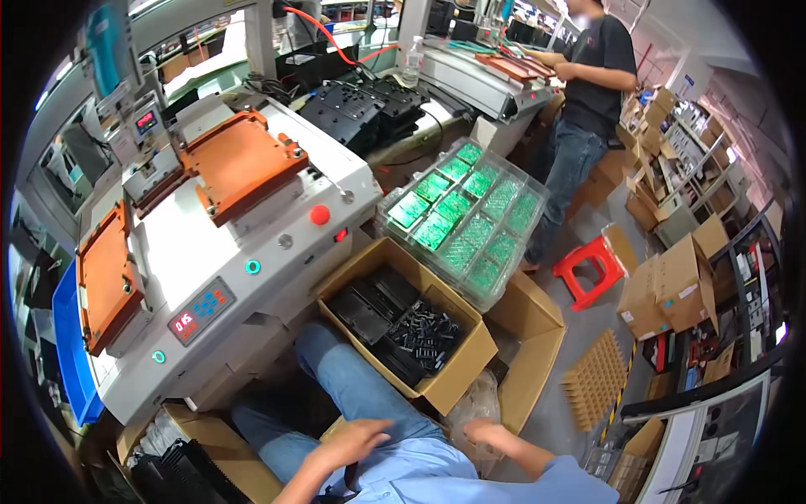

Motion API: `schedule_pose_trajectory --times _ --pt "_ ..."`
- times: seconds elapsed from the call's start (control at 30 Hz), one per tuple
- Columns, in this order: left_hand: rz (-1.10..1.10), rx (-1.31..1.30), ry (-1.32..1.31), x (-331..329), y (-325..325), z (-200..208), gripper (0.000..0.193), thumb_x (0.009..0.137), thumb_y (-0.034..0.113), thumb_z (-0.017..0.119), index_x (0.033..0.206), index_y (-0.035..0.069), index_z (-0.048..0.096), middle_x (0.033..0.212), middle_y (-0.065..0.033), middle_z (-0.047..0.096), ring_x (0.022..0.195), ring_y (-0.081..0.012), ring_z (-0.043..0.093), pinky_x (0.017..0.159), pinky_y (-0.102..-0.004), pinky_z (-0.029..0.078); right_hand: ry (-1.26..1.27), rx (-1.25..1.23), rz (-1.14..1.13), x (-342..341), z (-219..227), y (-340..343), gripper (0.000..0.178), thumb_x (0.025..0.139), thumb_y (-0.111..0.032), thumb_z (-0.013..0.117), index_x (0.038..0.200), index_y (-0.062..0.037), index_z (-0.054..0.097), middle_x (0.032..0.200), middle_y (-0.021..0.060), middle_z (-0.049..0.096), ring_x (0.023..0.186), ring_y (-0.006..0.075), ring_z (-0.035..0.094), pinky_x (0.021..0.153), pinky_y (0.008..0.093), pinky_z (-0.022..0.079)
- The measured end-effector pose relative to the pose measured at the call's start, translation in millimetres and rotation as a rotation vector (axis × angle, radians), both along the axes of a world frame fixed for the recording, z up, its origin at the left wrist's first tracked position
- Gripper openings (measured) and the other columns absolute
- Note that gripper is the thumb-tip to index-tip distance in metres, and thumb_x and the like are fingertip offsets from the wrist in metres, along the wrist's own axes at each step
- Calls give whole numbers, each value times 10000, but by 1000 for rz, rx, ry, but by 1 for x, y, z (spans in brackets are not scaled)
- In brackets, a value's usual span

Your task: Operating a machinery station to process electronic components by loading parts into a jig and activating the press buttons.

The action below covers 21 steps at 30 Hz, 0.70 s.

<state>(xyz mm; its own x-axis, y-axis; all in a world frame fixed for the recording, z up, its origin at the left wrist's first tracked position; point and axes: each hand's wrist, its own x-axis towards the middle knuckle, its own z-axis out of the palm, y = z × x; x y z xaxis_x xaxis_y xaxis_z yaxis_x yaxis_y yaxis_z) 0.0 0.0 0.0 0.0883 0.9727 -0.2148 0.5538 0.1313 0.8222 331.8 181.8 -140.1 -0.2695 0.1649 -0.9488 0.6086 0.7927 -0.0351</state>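
Note:
My left hand is over my lap, its fingers loosely bent and a little blurred, with nothing visible in them. To the right, my right hand has its fingers drawn together beside a crumpled clear plastic bag; whether it grips the bag is hidden. Beyond my knees stands an open cardboard box with black plastic housings and several small black parts. Clear trays of green circuit boards rest behind it.
A white machine with orange fixtures stands at the left. Black parts fill a box at lower left. A red stool, a cardboard divider and cartons are on the right. Another person works at the back.

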Motion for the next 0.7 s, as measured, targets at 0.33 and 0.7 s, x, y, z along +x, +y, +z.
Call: schedule_pose_trajectory --times 0.33,0.7 --pt "863 208 -43 -61 -128 13 290 929 181 550 1181 47 601 1153 -158 622 1050 -330 592 891 -377 471 863 -393 -60 -234 136 -38 281 949 -243 470 1055 -40 632 928 133 688 856 289 663 779 364 492" --pt "1821 315 8 -40 -269 28 196 886 65 585 1064 38 663 916 -103 664 836 -203 646 772 -279 487 648 -435 296 -336 32 -144 277 905 -218 550 1078 -18 635 1016 192 658 946 352 630 835 384 490"
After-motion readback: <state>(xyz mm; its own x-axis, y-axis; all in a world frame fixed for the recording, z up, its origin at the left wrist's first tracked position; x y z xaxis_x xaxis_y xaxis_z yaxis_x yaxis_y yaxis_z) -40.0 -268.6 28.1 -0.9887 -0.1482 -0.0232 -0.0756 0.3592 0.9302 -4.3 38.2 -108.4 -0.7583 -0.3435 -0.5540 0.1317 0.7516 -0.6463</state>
